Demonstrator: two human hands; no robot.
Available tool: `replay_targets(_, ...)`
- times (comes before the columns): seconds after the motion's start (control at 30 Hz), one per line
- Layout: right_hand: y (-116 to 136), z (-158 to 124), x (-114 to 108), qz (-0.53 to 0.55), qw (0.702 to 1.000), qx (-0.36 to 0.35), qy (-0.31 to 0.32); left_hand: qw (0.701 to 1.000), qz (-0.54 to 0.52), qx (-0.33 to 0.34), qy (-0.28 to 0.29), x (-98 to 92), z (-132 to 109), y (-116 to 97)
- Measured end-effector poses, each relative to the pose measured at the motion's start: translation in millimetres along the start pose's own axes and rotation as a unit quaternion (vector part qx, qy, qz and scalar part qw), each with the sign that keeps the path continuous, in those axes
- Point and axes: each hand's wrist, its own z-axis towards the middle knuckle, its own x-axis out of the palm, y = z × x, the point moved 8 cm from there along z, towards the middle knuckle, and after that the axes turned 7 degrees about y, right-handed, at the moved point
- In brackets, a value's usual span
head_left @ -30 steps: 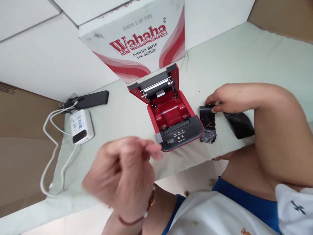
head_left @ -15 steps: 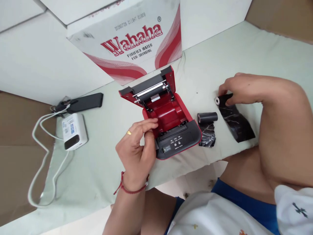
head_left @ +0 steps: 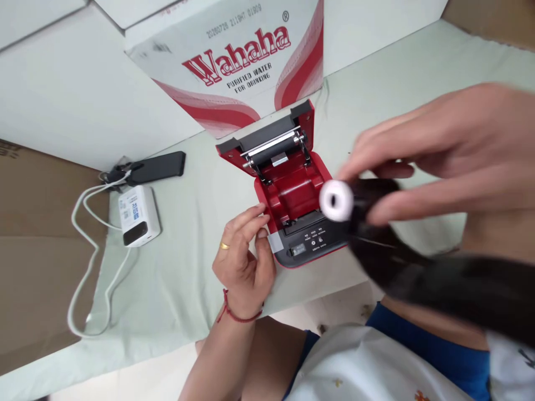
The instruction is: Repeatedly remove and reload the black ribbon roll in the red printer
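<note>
A small red-and-black printer (head_left: 298,189) stands on the cloth with its lid (head_left: 271,142) raised and its red roll bay exposed. My left hand (head_left: 246,259) has its fingers curled together against the printer's left side, near a greyish translucent patch at the front corner. Above the printer's right side, close to the camera, my right hand (head_left: 430,156) pinches a roll of black ribbon (head_left: 376,192) between thumb and fingers. Its white core end (head_left: 336,200) faces left, and a loose black strip trails rightward, blurred. The second black roll is hidden behind my right hand and the strip.
A Wahaha water carton (head_left: 238,67) stands right behind the printer. On the left lie a white power bank (head_left: 140,214), a black phone-like slab (head_left: 159,167) and a looped white cable (head_left: 75,278). A pale green cloth (head_left: 179,267) covers the table, whose front edge is near my legs.
My right hand has lifted the black ribbon roll off the table and carried it left, towards the printer and camera. My left hand has drawn back slightly from over the printer's side wall.
</note>
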Motion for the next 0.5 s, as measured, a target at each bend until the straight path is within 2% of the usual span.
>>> replay_targets(0.03, 16, 19, 12, 0.026, 0.999, -0.03, 0.027, 1.0, 0.003, 0.015, -0.001, -1.2, -2, -3)
replay_targets(0.1, 34, 50, 30, 0.073, 0.996, -0.049, 0.033, 0.998, 0.016, 0.066, -0.006, -4.7, -6, -12)
replay_targets(0.17, 40, 67, 42, 0.068, 0.996, -0.058, 0.012, 0.991, 0.036, 0.125, -0.025, -8.9, -10, -23)
replay_targets(0.23, 39, 72, 53, 0.037, 0.998, -0.056, 0.004, 0.986, 0.044, 0.16, -0.029, -7.6, -14, -30)
replay_targets(0.37, 29, 72, 64, -0.019, 1.0, -0.006, 0.024, 0.987, 0.022, 0.157, 0.002, 7.6, -14, -31)
replay_targets(0.5, 25, 76, 69, -0.082, 0.995, 0.035, 0.038, 0.991, -0.049, 0.127, 0.008, 10.8, -9, -29)
